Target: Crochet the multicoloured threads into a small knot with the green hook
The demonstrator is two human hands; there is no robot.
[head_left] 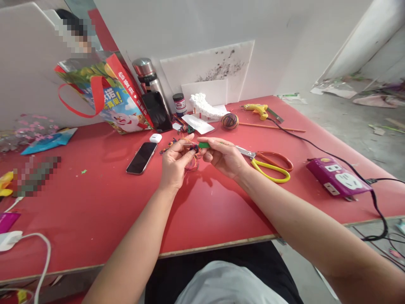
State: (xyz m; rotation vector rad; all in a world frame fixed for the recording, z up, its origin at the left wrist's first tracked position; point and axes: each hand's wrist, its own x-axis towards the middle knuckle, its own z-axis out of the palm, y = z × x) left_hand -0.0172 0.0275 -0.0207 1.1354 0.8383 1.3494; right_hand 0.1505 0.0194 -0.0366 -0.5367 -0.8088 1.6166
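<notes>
Near the middle of the red table, my left hand [176, 163] pinches a small piece of dark multicoloured yarn work [193, 148]. Facing it, my right hand [224, 155] grips a thin tool with a green handle [204, 145], whose tip reaches into the yarn at the left fingers. Loose yarn threads hang below the fingers, and more of the colourful strand shows behind my left hand. Beyond my hands lies a ball of multicoloured yarn [230, 121]. Scissors with orange and yellow handles [271, 167] rest beside my right wrist.
A phone [142, 158] and white earphone case [155, 138] lie left. Behind stand a gift bag [110, 101], flask [155, 84], upright phone [157, 110], jar [179, 104] and white beaded object [205, 108]. Right are a glue gun [257, 110], orange stick [272, 126], purple power strip [337, 176] and cables.
</notes>
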